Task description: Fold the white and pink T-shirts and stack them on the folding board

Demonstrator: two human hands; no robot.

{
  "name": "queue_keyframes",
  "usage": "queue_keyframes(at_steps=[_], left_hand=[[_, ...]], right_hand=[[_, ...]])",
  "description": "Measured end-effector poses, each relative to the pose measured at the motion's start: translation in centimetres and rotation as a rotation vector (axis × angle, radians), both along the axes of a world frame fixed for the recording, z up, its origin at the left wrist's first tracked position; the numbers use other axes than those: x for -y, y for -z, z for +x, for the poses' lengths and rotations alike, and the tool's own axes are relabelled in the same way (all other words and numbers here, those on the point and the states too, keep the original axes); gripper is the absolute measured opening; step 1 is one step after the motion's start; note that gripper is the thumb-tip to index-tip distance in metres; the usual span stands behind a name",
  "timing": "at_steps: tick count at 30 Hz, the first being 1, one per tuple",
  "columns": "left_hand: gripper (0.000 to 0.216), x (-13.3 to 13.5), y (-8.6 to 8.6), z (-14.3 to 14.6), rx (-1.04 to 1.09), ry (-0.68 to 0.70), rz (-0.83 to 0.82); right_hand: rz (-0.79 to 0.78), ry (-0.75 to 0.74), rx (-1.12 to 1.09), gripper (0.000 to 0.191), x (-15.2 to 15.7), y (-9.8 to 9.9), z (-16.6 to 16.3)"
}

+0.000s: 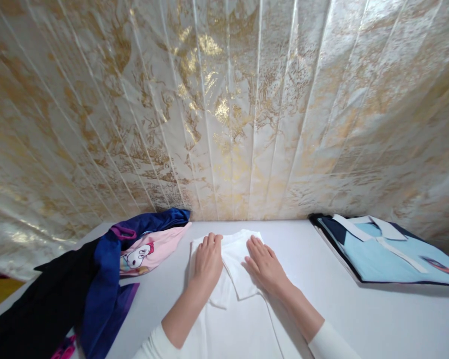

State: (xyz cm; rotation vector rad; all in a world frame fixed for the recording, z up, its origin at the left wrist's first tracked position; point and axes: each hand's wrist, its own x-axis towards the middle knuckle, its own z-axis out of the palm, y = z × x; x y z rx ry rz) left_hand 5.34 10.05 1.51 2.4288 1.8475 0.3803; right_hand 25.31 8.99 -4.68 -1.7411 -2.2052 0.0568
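White shirt [234, 299] lies flat on the white table [359, 319], straight ahead of you. Its long axis runs away from you: the collar end points toward the gold-patterned backdrop [224, 99], the body runs back to your chest and out of view at the lower edge.

Your left hand [208, 260] rests palm down on the left side of the collar area. Fingers lie together, extended, flat on the cloth and clamped on nothing. Your right hand [264, 264] lies palm down on the right side, fingers slightly spread, also flat and gripping nothing. Both sets of fingertips point toward the backdrop, along the shirt's long axis.

The relation to watch: the shirt is under both palms, not beside them. The far edge of the collar sits just beyond your fingertips; most of the cloth lies behind your wrists, toward you. A folded flap shows between the two hands, its lower edge near your right wrist. Neither hand is clearly nearer to the collar; they sit about level, one each side of the centre line.

To your left, near the left hand but not touching it: a heap of clothes [97, 279], dark blue, black and a pink piece with a cartoon print. To your right, well apart: a folded light-blue polo shirt [389, 252].
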Motion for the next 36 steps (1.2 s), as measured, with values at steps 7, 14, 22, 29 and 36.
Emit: queue_keyframes(at_steps=[7,14,22,29,36], left_hand=[[0.052,3.3,2.0,-0.3,-0.036,0.348,-0.087],[0.059,0.7,4.5,-3.1,-0.024,0.251,0.002],[0.058,-1.8,4.9,-5.4,0.000,0.110,0.091],[0.047,-3.4,5.2,-7.9,0.029,0.027,0.124],[0.046,-5.4,4.8,-8.8,0.125,0.025,0.163]], right_hand=[[0.021,-0.038,-0.002,0.051,-1.1,-0.8,0.5],[-0.101,0.116,0.118,0.064,-0.4,-0.9,-1.7],[-0.117,0.182,0.144,0.066,-0.2,-1.4,-1.9],[-0.132,0.221,0.158,0.066,-0.1,-1.7,-1.9],[-0.051,0.161,0.090,0.061,-0.5,-1.9,-1.4]])
